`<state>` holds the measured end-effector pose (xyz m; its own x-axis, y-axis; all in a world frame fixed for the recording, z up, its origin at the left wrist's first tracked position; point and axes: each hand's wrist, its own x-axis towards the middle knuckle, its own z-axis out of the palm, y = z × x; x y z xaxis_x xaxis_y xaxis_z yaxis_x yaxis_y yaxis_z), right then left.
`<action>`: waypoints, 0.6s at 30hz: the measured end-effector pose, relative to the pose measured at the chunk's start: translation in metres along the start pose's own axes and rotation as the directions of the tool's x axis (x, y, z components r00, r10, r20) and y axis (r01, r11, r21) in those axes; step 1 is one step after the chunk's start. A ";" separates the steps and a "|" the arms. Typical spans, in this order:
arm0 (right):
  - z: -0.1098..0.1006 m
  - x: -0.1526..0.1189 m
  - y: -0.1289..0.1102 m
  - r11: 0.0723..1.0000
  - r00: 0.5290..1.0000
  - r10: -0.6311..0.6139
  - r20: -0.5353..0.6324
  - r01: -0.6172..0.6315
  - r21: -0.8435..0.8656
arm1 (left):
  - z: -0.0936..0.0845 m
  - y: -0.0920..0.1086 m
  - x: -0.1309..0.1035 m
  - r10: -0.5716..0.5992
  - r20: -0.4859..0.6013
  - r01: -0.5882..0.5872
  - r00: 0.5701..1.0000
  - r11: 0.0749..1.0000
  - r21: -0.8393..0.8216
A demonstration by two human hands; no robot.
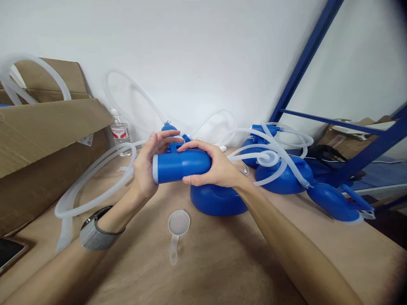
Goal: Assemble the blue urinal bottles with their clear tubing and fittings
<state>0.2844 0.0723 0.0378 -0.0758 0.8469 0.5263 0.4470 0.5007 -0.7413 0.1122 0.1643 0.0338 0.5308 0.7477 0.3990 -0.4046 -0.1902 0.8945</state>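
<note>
My right hand (216, 163) grips the rounded end of a blue plastic urinal cup (178, 166), thumb below and fingers over the top. The cup lies sideways in the air, its white-rimmed end (155, 168) to the left. My left hand (148, 163) presses its palm to that rim, with its fingers curving over the top near the cup's handle (174, 147). What the palm covers is hidden. Below, a translucent round lid with a strap (179, 223) lies on the table. Behind my right hand stands a blue plastic container (216, 201), partly covered.
An open cardboard box (54, 135) stands left, by a water bottle (120, 133). Clear tubing (95, 212) coils across the table (143, 275). More blue containers (284, 176) and another blue cup (333, 201) lie right, near a blue metal frame (305, 55). A phone (11, 254) lies lower left.
</note>
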 end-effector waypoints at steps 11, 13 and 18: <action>-0.010 0.000 -0.014 0.994 0.992 0.106 0.070 -0.106 0.004 | -0.013 -0.001 -0.009 0.229 0.199 -0.277 0.953 0.925 0.259; -0.009 -0.001 -0.021 0.997 0.996 0.079 0.041 -0.079 -0.014 | -0.016 0.005 -0.005 0.222 0.203 -0.275 0.954 0.917 0.289; 0.001 -0.001 -0.022 1.000 0.991 0.003 -0.134 -0.003 -0.003 | -0.027 0.030 0.005 0.066 0.231 -0.165 0.971 0.883 0.439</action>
<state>0.2739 0.0610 0.0532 0.0458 0.8164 0.5756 0.4499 0.4976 -0.7416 0.0827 0.1790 0.0570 0.6607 0.5661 0.4930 -0.1179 -0.5703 0.8129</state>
